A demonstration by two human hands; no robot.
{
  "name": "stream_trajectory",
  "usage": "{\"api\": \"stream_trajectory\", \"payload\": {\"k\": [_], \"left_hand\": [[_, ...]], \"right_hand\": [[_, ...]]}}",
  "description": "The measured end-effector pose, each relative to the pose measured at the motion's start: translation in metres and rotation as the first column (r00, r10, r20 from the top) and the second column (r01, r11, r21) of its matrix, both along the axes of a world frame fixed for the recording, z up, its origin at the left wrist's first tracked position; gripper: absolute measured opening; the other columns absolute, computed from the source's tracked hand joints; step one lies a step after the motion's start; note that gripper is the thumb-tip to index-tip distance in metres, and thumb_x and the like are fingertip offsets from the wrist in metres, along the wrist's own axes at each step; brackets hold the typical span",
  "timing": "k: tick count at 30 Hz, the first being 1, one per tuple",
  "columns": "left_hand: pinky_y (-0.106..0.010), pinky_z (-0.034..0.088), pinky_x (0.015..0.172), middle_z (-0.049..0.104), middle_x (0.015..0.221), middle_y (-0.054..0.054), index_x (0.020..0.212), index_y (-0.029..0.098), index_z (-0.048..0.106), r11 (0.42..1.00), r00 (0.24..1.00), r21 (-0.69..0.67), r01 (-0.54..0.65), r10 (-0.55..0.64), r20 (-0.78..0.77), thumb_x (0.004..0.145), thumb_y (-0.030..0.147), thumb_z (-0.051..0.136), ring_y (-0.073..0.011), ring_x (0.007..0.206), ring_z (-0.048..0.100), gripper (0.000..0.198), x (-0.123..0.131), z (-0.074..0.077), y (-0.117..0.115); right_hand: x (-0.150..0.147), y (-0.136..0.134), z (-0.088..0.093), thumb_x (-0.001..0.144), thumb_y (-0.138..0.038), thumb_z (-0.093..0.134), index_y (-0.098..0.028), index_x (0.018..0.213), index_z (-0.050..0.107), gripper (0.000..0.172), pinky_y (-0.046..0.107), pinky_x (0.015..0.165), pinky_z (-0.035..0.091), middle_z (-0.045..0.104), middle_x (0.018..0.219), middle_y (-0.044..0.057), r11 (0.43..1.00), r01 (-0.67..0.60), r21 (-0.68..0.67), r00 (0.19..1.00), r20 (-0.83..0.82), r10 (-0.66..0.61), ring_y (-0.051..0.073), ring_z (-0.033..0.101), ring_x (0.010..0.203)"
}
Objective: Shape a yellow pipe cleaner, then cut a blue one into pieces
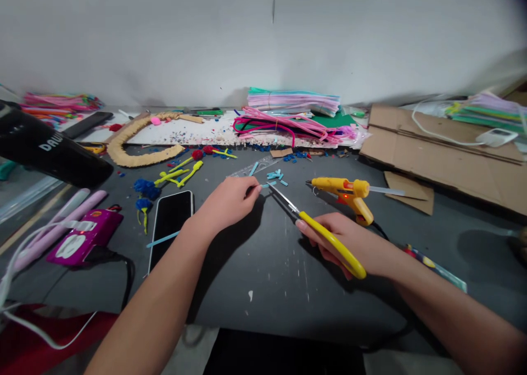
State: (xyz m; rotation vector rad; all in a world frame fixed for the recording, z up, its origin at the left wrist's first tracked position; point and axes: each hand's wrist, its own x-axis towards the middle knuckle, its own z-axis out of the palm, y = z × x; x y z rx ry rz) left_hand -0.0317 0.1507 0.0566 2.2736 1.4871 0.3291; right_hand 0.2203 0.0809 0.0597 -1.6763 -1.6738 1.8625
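My right hand (349, 243) grips yellow-handled scissors (317, 229), blades pointing up-left toward a short light-blue pipe-cleaner piece (264, 184). My left hand (228, 202) is closed in a pinch on that blue piece, holding it at the scissor tips. Several cut blue bits (275, 175) lie just beyond on the dark table (263, 276). A clear ruler (251, 169) lies behind my left hand.
A yellow glue gun (346, 191) stands right of the scissors. A phone (171, 221) and a pink device (84, 235) lie to the left. Pipe-cleaner flowers (173, 174), a cardboard arc (135, 144), stacked paper (292, 100), pink pipe cleaners (288, 125) and cardboard sheets (444, 155) fill the back.
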Motion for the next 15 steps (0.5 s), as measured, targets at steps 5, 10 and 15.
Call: {"api": "stream_trajectory", "payload": {"k": [5,10,15], "left_hand": [[-0.029,0.034,0.062,0.069,0.082,-0.005,0.089,0.021,0.068,0.998,0.998,-0.041,-0.041,0.039,-0.053,0.094,0.039,0.043,-0.0185,0.072,0.057,0.031,-0.0061,-0.0002,0.0027],[-0.029,0.033,0.062,0.066,0.079,-0.004,0.085,0.021,0.063,0.997,0.996,-0.027,-0.078,0.077,-0.037,0.095,0.038,0.041,-0.0175,0.069,0.054,0.030,-0.0084,0.0007,0.0050],[-0.028,0.032,0.061,0.062,0.074,-0.001,0.081,0.020,0.059,0.996,0.996,-0.015,-0.087,0.087,0.020,0.095,0.034,0.041,-0.0155,0.066,0.050,0.026,-0.0064,0.0018,0.0038]], "right_hand": [[-0.0031,0.0044,0.0030,0.082,-0.074,0.052,-0.019,0.069,0.048,0.056,0.019,0.028,0.035,0.046,0.045,-0.005,0.999,0.021,-0.024,1.000,0.004,-0.021,0.008,0.042,0.030],[-0.0017,0.0020,0.0038,0.084,-0.074,0.049,-0.019,0.074,0.050,0.056,0.018,0.028,0.035,0.045,0.043,-0.006,0.996,0.047,-0.074,0.997,-0.049,-0.051,0.008,0.042,0.028],[0.0038,-0.0042,0.0038,0.087,-0.072,0.047,-0.018,0.083,0.052,0.054,0.017,0.032,0.036,0.048,0.049,-0.006,0.990,0.076,-0.122,0.985,-0.146,-0.094,0.006,0.040,0.032]]}}
